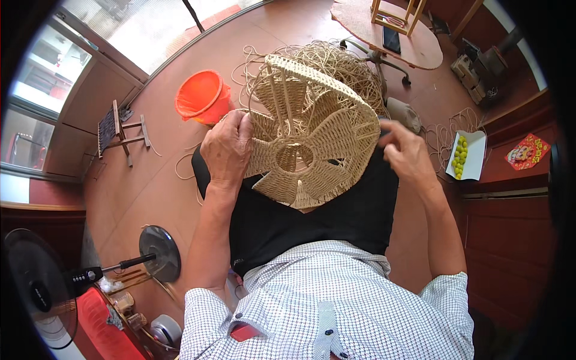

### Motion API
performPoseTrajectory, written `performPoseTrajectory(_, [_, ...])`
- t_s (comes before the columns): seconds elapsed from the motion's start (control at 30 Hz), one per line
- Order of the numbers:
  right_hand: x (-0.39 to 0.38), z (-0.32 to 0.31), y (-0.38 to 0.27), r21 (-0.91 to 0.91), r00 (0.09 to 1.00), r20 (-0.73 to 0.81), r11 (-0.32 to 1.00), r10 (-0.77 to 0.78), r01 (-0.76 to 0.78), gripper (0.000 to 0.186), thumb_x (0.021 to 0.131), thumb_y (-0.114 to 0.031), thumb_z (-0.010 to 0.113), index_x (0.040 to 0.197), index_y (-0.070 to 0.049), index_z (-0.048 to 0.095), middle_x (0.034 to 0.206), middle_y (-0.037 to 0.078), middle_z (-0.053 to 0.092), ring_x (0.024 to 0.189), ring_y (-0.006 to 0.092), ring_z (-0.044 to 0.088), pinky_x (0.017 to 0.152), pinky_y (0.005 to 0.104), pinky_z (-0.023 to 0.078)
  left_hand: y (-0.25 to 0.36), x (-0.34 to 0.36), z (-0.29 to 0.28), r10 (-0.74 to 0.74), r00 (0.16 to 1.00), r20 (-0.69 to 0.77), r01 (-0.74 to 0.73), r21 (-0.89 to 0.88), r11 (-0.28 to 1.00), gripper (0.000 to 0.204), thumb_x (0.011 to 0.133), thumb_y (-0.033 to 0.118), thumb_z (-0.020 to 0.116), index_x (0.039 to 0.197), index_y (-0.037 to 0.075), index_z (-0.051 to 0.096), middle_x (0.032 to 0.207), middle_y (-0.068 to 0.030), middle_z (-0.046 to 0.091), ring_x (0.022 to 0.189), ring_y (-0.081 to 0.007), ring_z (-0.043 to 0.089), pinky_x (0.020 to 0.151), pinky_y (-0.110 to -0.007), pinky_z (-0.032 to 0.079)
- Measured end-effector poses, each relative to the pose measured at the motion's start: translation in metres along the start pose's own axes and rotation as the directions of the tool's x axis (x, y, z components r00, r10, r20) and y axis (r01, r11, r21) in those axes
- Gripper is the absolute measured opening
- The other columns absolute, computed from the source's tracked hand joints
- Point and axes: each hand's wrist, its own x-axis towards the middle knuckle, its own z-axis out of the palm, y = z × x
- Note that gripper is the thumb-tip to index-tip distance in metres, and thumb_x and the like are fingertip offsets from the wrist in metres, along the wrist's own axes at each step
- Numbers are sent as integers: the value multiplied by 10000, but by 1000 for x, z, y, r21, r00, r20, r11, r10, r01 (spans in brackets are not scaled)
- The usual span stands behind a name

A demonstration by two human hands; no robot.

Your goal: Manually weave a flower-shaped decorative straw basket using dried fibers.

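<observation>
A woven straw-coloured basket [342, 135] with petal-shaped panels around a central ring is held tilted above my lap. My left hand [227, 150] is closed on its left edge, thumb on top and fingers curled behind. At the right side, my right hand [411, 155] is beside the rim with bent fingers drawn together. Whether a strand is pinched there is too small to make out. Behind the basket, a large tangled heap of matching cord [342, 63] lies on the floor, and loose loops trail from it.
An orange-red bucket [203, 96] stands left of the cord heap. A small stool [123, 133] is farther left, with a fan [42, 288] at lower left. To the right, a white tray [474, 157] holds green fruit. A round table [414, 51] with wheeled legs stands at the far right.
</observation>
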Motion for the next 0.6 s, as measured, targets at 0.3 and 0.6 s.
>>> performPoseTrajectory(0.3, [30, 46, 21, 49, 927, -207, 943, -312, 328, 531, 917, 15, 585, 1437, -26, 684, 1046, 148, 680, 877, 259, 672, 853, 366, 586, 12, -17, 2, 69, 997, 30, -72, 155, 985, 277, 1116, 358, 628, 994, 122, 705, 885, -84, 753, 841, -322, 735, 788, -463, 549])
performPoseTrajectory(0.6, [40, 43, 9, -169, 929, -161, 936, -334, 308, 553, 883, -8, 593, 1428, -35, 680, 1085, 165, 684, 945, 342, 695, 906, 439, 570, -11, 1, 16, 36, 999, 21, -38, 84, 996, 272, 1110, 348, 642, 992, 113, 711, 904, -106, 766, 844, -351, 748, 767, -483, 560])
